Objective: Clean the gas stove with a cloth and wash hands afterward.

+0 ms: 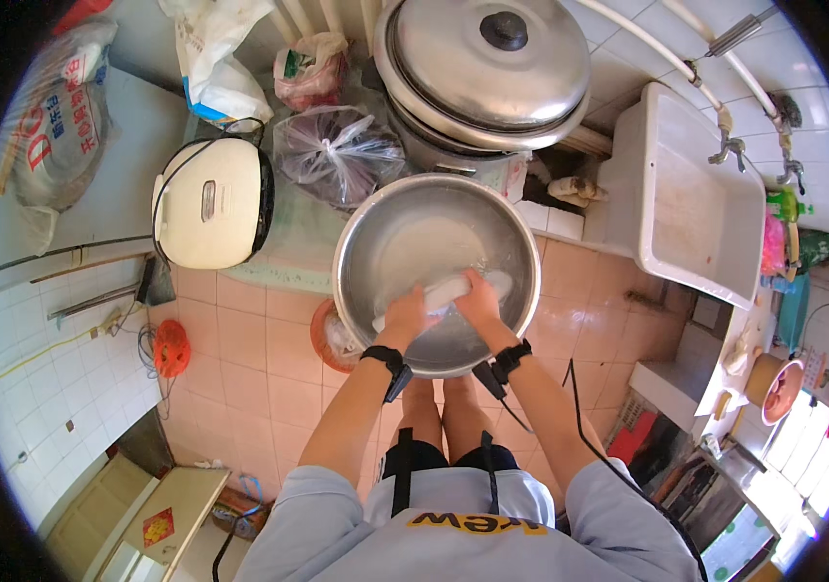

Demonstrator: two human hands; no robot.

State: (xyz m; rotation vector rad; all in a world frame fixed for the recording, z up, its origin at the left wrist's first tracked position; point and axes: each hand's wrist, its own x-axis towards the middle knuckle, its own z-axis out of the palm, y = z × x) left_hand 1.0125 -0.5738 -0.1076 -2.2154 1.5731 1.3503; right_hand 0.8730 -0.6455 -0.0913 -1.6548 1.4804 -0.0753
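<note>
A wide stainless steel basin (433, 211) holds water, with a pale round patch showing through at its bottom. Inside it is a long whitish bundle (446, 292), apparently a wet cloth, lying slantwise. My left hand (409, 317) grips the bundle's lower left part. Farther right along it, my right hand (480, 298) has its fingers around the bundle. Small bubbles or splashes show beyond the right fingers. Both wrists wear black straps with small devices.
A large lidded steel pot (491, 65) stands behind the basin, beside a tied plastic bag (334, 153) and a cream rice cooker (211, 204). At right is a white sink (705, 204) under two taps (731, 149). An orange-red basin (327, 338) sits on the tiled floor (283, 378).
</note>
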